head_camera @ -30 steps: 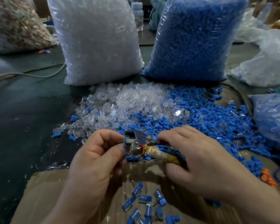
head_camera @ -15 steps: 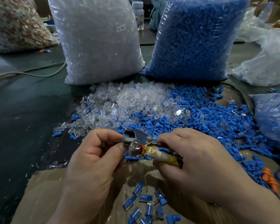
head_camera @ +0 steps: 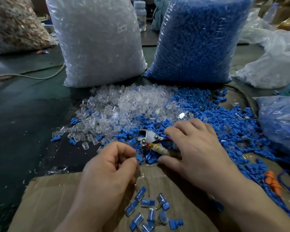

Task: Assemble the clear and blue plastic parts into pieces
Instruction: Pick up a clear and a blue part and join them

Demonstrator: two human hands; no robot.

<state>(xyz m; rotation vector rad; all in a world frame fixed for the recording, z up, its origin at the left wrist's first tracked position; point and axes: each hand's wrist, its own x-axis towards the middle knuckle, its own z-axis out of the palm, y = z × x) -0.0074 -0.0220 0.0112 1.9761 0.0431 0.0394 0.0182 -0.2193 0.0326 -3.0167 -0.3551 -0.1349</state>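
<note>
Loose clear parts lie heaped on the dark table, with a spread of loose blue parts to their right. My left hand is curled, and its thumb and forefinger pinch a small blue piece. My right hand grips a metal hand tool by its tape-wrapped handle, and the tool's head points left over the blue parts. Several assembled clear-and-blue pieces lie on the cardboard sheet below my hands.
A big bag of clear parts and a big bag of blue parts stand behind the piles. A smaller bag of blue pieces sits at the right edge, with orange parts below it. A cable runs across the table's left side.
My left hand has drawn back and down from the tool's head with the small piece. My right hand and the tool have shifted slightly right, fingers loosened.
</note>
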